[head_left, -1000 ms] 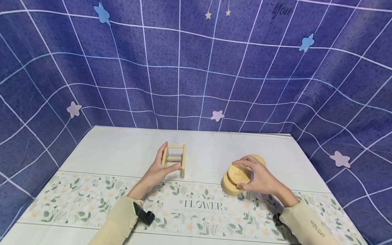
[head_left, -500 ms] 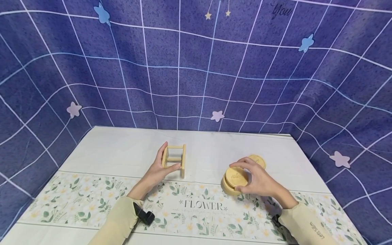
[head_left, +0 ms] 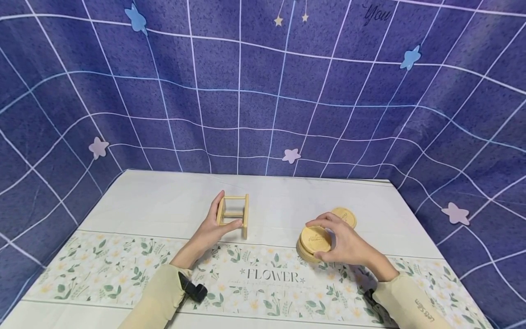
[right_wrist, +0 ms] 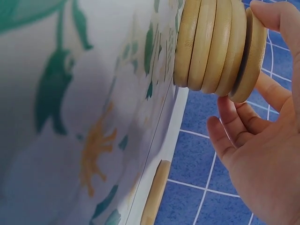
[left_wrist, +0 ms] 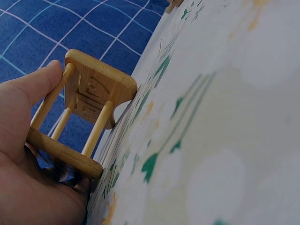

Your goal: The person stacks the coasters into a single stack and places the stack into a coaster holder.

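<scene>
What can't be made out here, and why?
Fine lettering on the held disc, head view: too small to read.
Part of the lone disc, head view: covered by the right hand.
One side of the stack, right wrist: cut by the top edge.
Palm side of the rack, left wrist: mostly hidden by the left hand.

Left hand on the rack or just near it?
Touching: the left wrist view shows the left hand holding the rack, its thumb pressed against a rod with no gap.
</scene>
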`<act>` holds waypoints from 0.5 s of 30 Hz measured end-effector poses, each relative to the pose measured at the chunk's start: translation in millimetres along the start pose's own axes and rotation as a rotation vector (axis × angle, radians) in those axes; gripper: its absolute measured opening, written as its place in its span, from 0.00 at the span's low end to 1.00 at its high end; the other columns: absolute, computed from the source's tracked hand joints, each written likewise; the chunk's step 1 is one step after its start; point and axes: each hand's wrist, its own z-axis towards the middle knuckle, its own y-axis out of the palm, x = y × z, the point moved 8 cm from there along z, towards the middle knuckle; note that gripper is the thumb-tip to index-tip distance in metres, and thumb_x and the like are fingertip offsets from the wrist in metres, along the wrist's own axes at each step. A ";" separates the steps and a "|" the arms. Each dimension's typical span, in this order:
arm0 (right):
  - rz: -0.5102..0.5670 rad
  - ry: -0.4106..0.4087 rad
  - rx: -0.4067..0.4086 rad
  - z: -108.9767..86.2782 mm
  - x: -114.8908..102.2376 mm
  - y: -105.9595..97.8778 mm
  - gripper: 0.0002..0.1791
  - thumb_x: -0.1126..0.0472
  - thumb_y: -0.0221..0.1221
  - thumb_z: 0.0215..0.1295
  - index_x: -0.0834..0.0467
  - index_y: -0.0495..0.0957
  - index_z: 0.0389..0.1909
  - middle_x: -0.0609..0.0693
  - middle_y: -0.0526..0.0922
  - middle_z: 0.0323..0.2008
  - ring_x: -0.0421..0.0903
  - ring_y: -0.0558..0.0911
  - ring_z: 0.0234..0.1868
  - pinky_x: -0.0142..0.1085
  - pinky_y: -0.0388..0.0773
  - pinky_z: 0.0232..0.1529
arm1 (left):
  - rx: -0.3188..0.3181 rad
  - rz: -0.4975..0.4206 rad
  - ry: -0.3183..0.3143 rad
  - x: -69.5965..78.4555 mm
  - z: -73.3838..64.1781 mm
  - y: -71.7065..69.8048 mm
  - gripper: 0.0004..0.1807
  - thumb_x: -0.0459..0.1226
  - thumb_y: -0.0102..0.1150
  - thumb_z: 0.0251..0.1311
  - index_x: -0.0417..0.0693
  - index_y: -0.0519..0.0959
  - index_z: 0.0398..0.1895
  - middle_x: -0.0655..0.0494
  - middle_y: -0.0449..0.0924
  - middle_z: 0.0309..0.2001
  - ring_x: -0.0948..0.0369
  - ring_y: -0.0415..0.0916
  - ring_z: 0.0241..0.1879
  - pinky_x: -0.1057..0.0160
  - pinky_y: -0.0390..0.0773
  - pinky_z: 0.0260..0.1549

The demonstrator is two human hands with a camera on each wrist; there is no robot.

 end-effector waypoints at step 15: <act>0.001 0.012 -0.033 -0.2 0.8 4.5 0.40 0.56 0.83 0.51 0.53 0.85 0.69 0.45 0.81 0.61 0.48 0.80 0.62 0.55 0.81 0.62 | 0.000 0.005 0.005 0.0 -0.7 -0.4 0.63 0.44 0.74 0.72 0.65 0.36 0.94 0.44 0.38 0.92 0.40 0.38 0.89 0.33 0.45 0.85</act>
